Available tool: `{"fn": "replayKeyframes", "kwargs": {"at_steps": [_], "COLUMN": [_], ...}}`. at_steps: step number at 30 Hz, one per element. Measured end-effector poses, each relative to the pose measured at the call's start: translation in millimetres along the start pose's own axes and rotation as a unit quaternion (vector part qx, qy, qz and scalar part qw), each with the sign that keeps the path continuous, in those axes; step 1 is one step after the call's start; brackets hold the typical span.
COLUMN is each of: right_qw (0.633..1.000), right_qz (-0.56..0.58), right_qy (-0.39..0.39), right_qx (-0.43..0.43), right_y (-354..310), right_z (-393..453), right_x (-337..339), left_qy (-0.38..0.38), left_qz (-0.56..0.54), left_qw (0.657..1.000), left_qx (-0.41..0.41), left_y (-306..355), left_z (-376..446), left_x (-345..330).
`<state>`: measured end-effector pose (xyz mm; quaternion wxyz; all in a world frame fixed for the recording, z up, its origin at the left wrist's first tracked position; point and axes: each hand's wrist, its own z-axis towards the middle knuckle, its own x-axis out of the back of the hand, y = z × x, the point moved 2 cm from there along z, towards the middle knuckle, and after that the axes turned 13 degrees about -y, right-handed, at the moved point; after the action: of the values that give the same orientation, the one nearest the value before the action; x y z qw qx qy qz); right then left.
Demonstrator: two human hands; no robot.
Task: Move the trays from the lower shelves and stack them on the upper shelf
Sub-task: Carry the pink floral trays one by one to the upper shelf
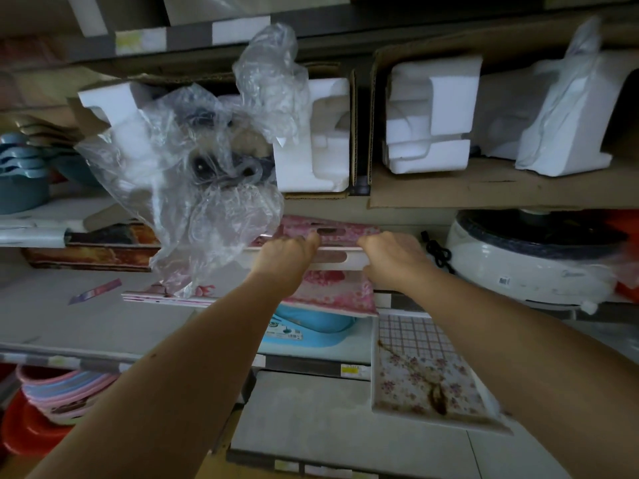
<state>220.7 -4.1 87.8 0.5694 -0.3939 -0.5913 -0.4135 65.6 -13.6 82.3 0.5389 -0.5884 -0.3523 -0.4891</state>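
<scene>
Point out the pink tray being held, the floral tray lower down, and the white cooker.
pink tray (pixel 340 259): head view, white rim by handle slot.
floral tray (pixel 420 371): head view, patterned face.
white cooker (pixel 525 267): head view, white side wall.

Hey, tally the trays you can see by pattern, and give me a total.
Pink floral: 2, the held tray gripped by the left hand and right hand, and the lower pink tray beneath it.
Plaid with flowers: 1, the plaid tray at lower right.
Brown-orange: 1, the brown tray at left, possibly a stack.
Total: 4
</scene>
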Motion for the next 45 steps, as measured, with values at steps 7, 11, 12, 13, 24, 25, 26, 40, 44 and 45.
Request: {"fn": "replayKeyframes", "kwargs": {"at_steps": [7, 11, 12, 13, 24, 25, 26, 40, 44, 45], "right_qw": [0.999, 0.999, 0.999, 0.999, 0.998, 0.998, 0.998, 0.983, 0.974, 0.97], "right_qz": [-0.026, -0.03, -0.031, -0.032, -0.044, -0.046, -0.047, -0.049, -0.045, -0.047], "right_qy": [0.029, 0.035, 0.035, 0.034, 0.034, 0.036, 0.039, 0.058, 0.053, 0.056], "right_qx": [0.022, 0.024, 0.023, 0.023, 0.019, 0.023, 0.027, 0.165, 0.216, 0.23], "right_y": [3.9, -0.1, -2.0, -4.3, -33.5, -35.3, -36.6, -32.2, -35.3, -38.2], "right_z": [-46.6, -74.7, -81.7, -88.9, -159.1, -165.5, -172.6, -253.3, -276.8, -280.5], "right_x": [20.7, 30.8, 34.8, 38.9, 73.1, 75.5, 78.0, 100.5, 103.0, 103.3], "left_qy": [0.03, 0.035, 0.037, 0.038, 0.059, 0.058, 0.057, -0.001, -0.026, -0.03], "left_qz": [0.001, 0.007, 0.005, 0.005, -0.021, -0.02, -0.019, 0.005, 0.006, 0.012], "left_qw": [0.999, 0.999, 0.999, 0.999, 0.998, 0.998, 0.998, 0.991, 0.984, 0.981], "left_qx": [0.022, 0.028, 0.028, 0.029, 0.006, 0.008, 0.01, 0.131, 0.179, 0.192], "left_y": [17.7, 26.9, 27.7, 28.1, 22.1, 22.3, 23.6, 70.6, 86.3, 89.3], "left_z": [-36.0, -63.0, -69.2, -75.7, -144.4, -151.0, -158.2, -264.6, -301.5, -310.6], "left_x": [24.8, 38.9, 42.8, 46.8, 78.1, 80.9, 83.5, 132.4, 146.2, 149.4]}}
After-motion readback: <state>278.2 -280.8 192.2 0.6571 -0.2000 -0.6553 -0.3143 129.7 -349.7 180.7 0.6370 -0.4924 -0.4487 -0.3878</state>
